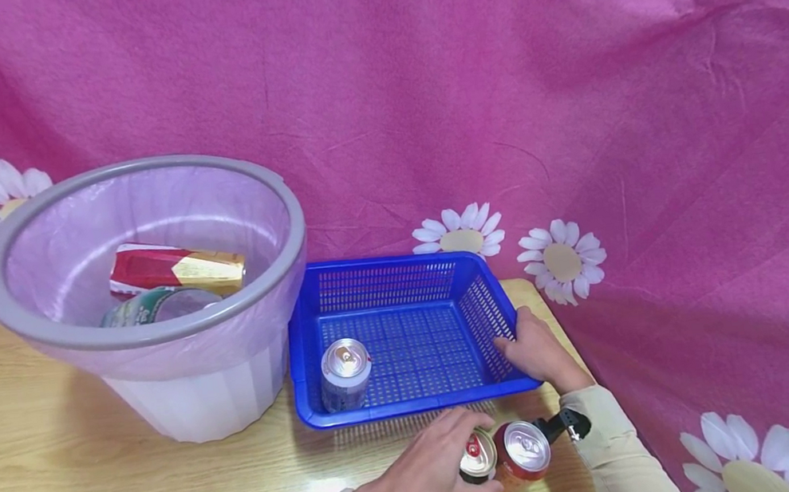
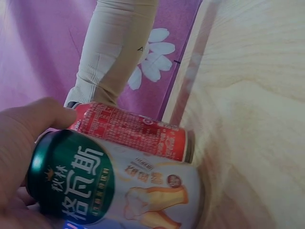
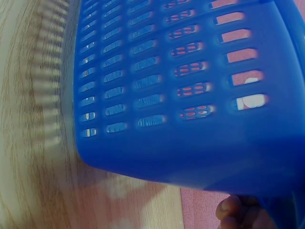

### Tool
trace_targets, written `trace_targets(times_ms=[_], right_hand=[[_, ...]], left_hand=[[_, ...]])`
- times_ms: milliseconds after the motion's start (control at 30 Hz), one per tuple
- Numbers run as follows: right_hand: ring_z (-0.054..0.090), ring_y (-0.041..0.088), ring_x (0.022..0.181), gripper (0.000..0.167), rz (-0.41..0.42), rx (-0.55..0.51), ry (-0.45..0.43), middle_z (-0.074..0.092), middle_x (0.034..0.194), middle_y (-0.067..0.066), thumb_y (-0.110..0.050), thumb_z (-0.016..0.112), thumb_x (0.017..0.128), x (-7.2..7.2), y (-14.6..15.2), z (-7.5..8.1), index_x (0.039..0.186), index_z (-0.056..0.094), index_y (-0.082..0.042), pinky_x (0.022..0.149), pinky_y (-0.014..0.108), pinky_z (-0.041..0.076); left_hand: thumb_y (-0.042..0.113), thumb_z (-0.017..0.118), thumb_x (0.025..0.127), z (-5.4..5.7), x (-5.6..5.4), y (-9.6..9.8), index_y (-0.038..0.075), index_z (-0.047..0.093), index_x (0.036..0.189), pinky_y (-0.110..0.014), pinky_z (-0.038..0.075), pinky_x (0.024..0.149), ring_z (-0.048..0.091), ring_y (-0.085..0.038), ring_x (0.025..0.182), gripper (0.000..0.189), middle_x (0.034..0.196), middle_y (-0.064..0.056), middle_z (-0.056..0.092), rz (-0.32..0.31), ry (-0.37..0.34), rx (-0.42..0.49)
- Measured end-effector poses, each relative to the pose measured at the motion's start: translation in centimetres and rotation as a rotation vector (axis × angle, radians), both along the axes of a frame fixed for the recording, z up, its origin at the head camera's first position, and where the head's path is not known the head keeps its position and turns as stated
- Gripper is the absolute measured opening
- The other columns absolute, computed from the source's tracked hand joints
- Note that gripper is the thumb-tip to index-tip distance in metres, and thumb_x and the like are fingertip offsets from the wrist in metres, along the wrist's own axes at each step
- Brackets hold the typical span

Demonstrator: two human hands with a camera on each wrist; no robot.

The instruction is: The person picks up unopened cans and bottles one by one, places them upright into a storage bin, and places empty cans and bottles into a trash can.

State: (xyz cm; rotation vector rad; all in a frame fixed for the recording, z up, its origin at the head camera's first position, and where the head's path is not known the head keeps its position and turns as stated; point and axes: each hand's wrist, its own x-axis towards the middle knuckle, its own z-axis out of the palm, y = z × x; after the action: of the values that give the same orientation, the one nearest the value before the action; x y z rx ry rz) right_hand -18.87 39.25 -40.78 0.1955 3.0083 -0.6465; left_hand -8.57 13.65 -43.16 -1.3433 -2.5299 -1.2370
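My left hand [image 1: 428,467] has its fingers and thumb around the top of a green-and-white drink can [image 2: 71,176], which stands upright on the table. Close beside that can is a red drink can [image 1: 525,457] with a silver lid; in the left wrist view the red can [image 2: 138,131] is partly behind the green one. With my right hand [image 1: 539,351] I grip the right rim of a blue plastic basket [image 1: 419,408], thumb inside the rim. A silver-topped can [image 1: 345,373] stands in the basket's near left corner. The right wrist view shows the basket's perforated wall [image 3: 190,148] and a few fingertips [image 3: 228,207].
Left of the basket stands a white bin [image 1: 197,399] with a grey rim and a clear liner. Inside it lie a red-and-gold can [image 1: 180,267] and a green-labelled container [image 1: 144,307]. A wooden table [image 1: 33,444] carries everything; a pink flowered cloth [image 1: 365,105] hangs behind.
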Motion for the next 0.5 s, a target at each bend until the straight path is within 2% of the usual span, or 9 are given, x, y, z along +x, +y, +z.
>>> trace_targets(times_ms=[267,500], right_hand=[[0.066,0.038,0.097,0.053,0.002,0.003,0.001,0.063,0.11,0.03,-0.022,0.062,0.097,-0.1,0.1,0.0,0.13,0.041,0.013,0.09,0.056,0.059],[0.066,0.039,0.1,0.055,-0.007,-0.004,-0.015,0.062,0.114,0.031,-0.024,0.06,0.098,-0.2,0.0,-0.1,0.133,0.039,0.013,0.092,0.058,0.059]], left_hand=[[0.037,0.083,0.084,-0.8,-0.1,0.2,0.015,0.059,0.132,-0.017,0.053,0.099,0.061,-0.003,0.116,0.059,0.126,0.003,0.066,0.009,-0.106,0.073],[0.036,0.086,0.081,-1.7,-0.1,0.6,0.013,0.058,0.133,-0.016,0.053,0.095,0.062,-0.002,0.11,0.064,0.122,0.003,0.067,0.022,-0.091,0.132]])
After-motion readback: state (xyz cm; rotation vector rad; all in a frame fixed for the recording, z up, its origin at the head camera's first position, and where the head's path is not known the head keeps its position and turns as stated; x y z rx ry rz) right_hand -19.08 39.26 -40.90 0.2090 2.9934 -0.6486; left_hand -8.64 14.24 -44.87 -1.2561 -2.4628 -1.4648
